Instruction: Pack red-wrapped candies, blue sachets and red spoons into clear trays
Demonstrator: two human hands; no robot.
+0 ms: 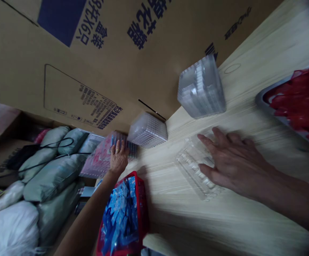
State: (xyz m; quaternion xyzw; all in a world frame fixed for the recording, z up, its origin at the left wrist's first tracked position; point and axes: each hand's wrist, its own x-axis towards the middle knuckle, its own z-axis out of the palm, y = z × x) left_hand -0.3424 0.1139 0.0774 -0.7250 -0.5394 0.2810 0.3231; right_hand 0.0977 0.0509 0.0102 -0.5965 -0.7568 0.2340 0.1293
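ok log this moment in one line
left hand: at stacked pink-filled clear plastic boxes; right hand: at clear plastic tray; nearby: red plastic basket

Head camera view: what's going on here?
The right hand is spread over a clear, flat plastic tray on the pale wooden table. The left hand rests on a stack of clear plastic boxes showing pink and blue. A red plastic basket of blue packets stands nearby; two stacks of clear plastic containers stand beside the brown cardboard box.

Printed cardboard carton — grey-green bags, white bag alongside
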